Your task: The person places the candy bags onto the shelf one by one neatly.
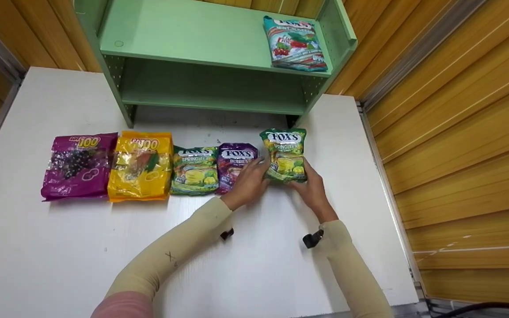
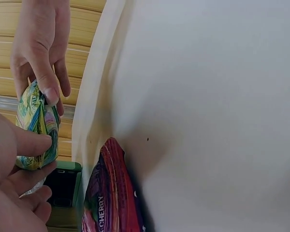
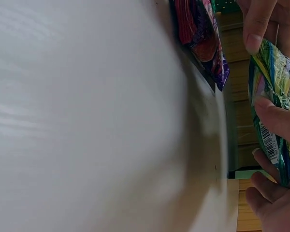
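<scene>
A green Fox's Spring Tea candy bag (image 1: 284, 154) is held between both hands, above the white table. My left hand (image 1: 249, 182) grips its left side, and my right hand (image 1: 313, 189) grips its lower right. In the left wrist view, the thumbs and fingers pinch opposite ends of the bag (image 2: 37, 121). From the right wrist, a barcode shows on the back of the bag (image 3: 274, 101). Beside the left hand lies a purple Fox's Berries bag (image 1: 237, 154), partly hidden by that hand. Another green Spring Tea bag (image 1: 195, 171) lies left of it.
Farther left lie a yellow Lot 100 bag (image 1: 140, 168) and a purple Lot 100 grape bag (image 1: 80, 165). A green shelf (image 1: 192, 37) stands at the back, with a teal Fox's bag (image 1: 296, 44) on its upper right. A wooden wall (image 1: 462, 168) borders the white table (image 1: 60, 256) on the right.
</scene>
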A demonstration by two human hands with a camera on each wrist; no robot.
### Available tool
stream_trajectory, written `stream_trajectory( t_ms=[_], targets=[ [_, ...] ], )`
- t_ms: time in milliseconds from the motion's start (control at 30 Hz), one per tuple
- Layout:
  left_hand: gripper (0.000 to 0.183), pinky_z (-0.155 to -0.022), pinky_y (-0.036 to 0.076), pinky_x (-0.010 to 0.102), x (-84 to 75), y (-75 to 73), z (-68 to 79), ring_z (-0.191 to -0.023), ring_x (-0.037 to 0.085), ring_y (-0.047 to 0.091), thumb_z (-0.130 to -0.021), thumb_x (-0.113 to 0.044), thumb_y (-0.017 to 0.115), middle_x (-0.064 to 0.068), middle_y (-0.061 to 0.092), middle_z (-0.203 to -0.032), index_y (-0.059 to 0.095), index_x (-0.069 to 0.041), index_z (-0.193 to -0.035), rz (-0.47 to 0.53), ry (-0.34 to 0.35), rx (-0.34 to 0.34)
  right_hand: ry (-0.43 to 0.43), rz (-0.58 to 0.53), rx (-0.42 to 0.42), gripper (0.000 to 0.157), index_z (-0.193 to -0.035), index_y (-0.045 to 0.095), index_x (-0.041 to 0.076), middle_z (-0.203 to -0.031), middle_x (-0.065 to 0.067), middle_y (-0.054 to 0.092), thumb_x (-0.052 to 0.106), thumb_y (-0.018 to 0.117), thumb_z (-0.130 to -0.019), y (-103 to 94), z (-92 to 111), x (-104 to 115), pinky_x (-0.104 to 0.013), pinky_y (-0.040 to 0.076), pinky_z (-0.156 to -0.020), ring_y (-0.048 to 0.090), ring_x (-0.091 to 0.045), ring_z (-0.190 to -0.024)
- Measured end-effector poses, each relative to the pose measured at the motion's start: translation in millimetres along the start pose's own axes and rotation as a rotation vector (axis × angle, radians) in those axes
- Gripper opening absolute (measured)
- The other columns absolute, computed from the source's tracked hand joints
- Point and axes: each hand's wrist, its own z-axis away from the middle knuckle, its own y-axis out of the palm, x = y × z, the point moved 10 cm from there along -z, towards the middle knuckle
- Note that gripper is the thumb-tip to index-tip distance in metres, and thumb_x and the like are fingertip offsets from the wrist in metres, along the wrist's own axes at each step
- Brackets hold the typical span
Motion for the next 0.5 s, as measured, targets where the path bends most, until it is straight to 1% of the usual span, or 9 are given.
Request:
stream_trajectory(
  t_ms=[167,300,500],
  targets=[
    [0.064,-0.118,0.031,0.042,0.4,-4.6,2.6,-0.137,0.030,0.044,-0.093,-0.008,0.059,0.013,0.051,-0.144,0.032,-0.005,-0.150,0.072,-0.003,-0.019,-0.029,-0.020,-0.008,0.083,-0.154,0.023,0.012,-0.156,-0.012,0.035,0.008,0.071,-0.087,-0.4,1.0,8.0,-0.042,0.035,-0.115,0.036,-0.028,-0.142],
    [0.064,-0.116,0.034,0.040,1.1,-7.1,4.5,-0.131,0.028,0.050,-0.093,-0.008,0.059,0.010,0.055,-0.141,0.032,-0.007,-0.151,0.090,-0.009,-0.025,-0.047,-0.042,-0.010,0.083,-0.154,0.025,0.014,-0.155,-0.010,0.037,0.007,0.071,-0.086,0.1,1.1,13.0,-0.043,0.043,-0.108,0.041,-0.027,-0.138],
    [0.064,-0.104,0.048,0.038,1.2,-13.8,7.0,-0.121,0.026,0.057,-0.092,-0.004,0.059,0.011,0.060,-0.133,0.034,-0.011,-0.151,0.113,-0.029,-0.042,-0.061,-0.062,-0.016,0.082,-0.154,0.025,0.013,-0.153,-0.011,0.039,0.005,0.070,-0.087,0.5,2.5,20.2,-0.042,0.047,-0.101,0.046,-0.026,-0.133]
  ],
)
